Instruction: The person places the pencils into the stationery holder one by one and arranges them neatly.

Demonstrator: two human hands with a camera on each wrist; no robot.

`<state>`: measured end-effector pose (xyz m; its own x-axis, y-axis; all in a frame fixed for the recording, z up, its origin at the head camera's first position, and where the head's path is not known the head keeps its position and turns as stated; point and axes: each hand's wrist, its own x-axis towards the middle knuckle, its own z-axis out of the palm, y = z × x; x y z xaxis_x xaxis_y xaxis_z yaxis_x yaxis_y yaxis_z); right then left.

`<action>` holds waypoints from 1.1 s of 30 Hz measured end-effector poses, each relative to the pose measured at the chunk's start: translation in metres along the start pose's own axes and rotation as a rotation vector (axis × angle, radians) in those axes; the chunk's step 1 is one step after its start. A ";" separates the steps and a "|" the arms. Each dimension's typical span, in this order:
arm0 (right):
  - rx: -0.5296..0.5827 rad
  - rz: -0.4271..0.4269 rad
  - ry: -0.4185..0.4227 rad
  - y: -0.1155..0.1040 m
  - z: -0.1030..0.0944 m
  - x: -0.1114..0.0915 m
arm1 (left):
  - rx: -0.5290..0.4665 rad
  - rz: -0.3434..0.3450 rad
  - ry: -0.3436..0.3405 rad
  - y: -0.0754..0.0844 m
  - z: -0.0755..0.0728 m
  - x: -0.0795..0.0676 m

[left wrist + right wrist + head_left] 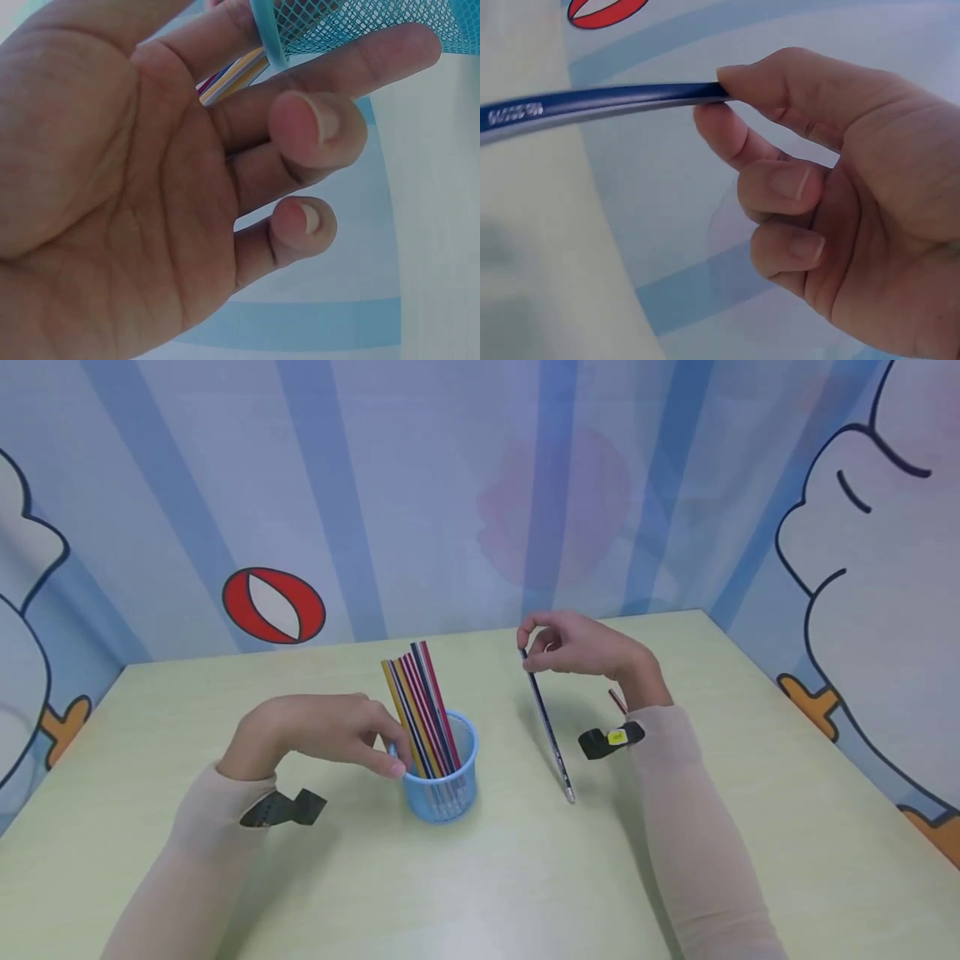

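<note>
A light blue mesh pencil cup stands on the table, filled with several striped pencils in yellow, dark blue and red that lean to the left. My left hand grips the cup's left rim between thumb and fingers; in the left wrist view one finger stretches along the outside of the mesh. To the right of the cup, my right hand pinches the top end of a dark blue and silver pencil between thumb and index finger. This pencil slants down, its lower tip close over the table.
Part of a reddish-brown pencil shows beside my right wrist, the remainder hidden behind the arm. The pale green table ends at a blue striped backdrop. Dark wrist cameras are strapped over both sleeves.
</note>
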<state>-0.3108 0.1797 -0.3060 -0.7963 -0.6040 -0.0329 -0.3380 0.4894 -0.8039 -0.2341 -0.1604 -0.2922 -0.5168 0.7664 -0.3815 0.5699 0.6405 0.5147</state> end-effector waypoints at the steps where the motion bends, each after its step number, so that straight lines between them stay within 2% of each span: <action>1: 0.004 -0.018 0.016 -0.005 0.000 -0.002 | 0.002 0.003 -0.001 0.000 0.000 0.000; 5: 0.037 -0.088 0.094 -0.027 -0.001 -0.010 | 0.008 0.011 -0.002 0.000 0.000 0.000; 9: 0.076 -0.178 0.213 -0.045 -0.001 -0.017 | 0.003 0.013 -0.006 -0.001 0.000 0.000; 15: 0.151 -0.298 0.410 -0.061 0.002 -0.022 | 0.002 0.010 -0.006 -0.001 0.000 0.001; 21: 0.223 -0.430 0.533 -0.073 0.010 -0.020 | 0.002 -0.010 -0.009 -0.001 0.000 0.001; 25: 0.215 -0.465 0.540 -0.075 0.017 -0.015 | 0.000 -0.021 -0.012 -0.001 0.001 0.001; 33: 0.146 -0.440 0.413 -0.077 0.039 0.000 | -0.005 -0.016 -0.010 -0.001 0.001 0.001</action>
<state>-0.2652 0.1178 -0.2670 -0.7358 -0.4221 0.5295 -0.6303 0.1413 -0.7633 -0.2347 -0.1601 -0.2939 -0.5196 0.7565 -0.3972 0.5581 0.6525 0.5126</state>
